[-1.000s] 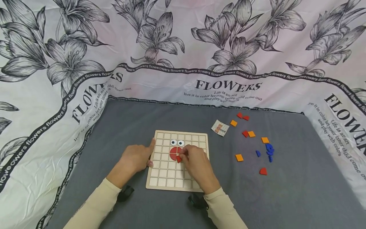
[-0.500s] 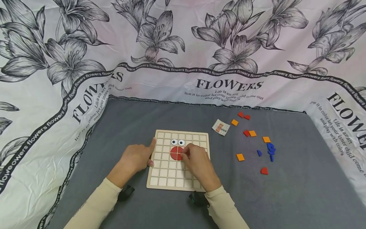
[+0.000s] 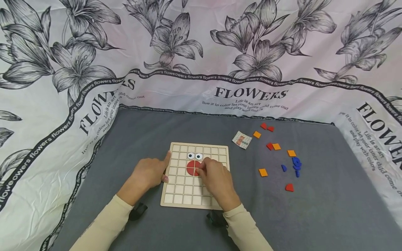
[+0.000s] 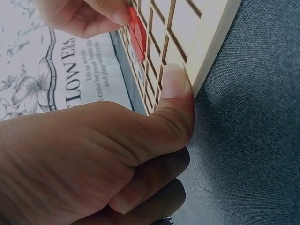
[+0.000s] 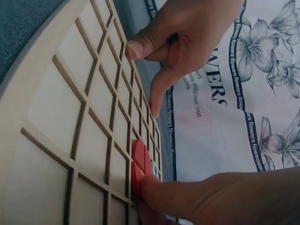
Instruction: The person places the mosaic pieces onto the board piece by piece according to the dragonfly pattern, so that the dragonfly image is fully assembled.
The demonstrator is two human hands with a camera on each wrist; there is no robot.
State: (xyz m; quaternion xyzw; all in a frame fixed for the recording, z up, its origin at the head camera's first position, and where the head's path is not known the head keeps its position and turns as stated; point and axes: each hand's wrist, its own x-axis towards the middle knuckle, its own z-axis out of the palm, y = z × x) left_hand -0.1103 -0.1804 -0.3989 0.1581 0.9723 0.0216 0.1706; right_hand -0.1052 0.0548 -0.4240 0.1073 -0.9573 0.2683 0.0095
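Observation:
A wooden grid board [image 3: 178,189] lies on the grey cloth. Two googly-eye pieces [image 3: 191,156] sit in neighbouring cells, and red quarter-circle pieces [image 3: 190,168] below them form a round disc. My right hand [image 3: 216,177] pinches the lower right red quarter-circle piece [image 5: 136,180] between thumb and index finger, down at its cell; the fingers partly cover it. At the board's left side my left hand [image 3: 150,173] rests with thumb and index finger spread along the edge. Its thumb [image 4: 174,84] presses on the rim, while the other fingers curl outside the board.
Right of the board lies a small printed pattern card [image 3: 242,140]. Farther right are scattered orange squares [image 3: 263,172], loose red pieces [image 3: 289,187] and a cluster of blue pieces [image 3: 296,162]. A flower-printed cloth [image 3: 176,92] rises behind and at both sides.
The red piece in my right hand was askew below the disc; it has moved up and now lines up with the other red quarters. My left hand stays at the board's edge.

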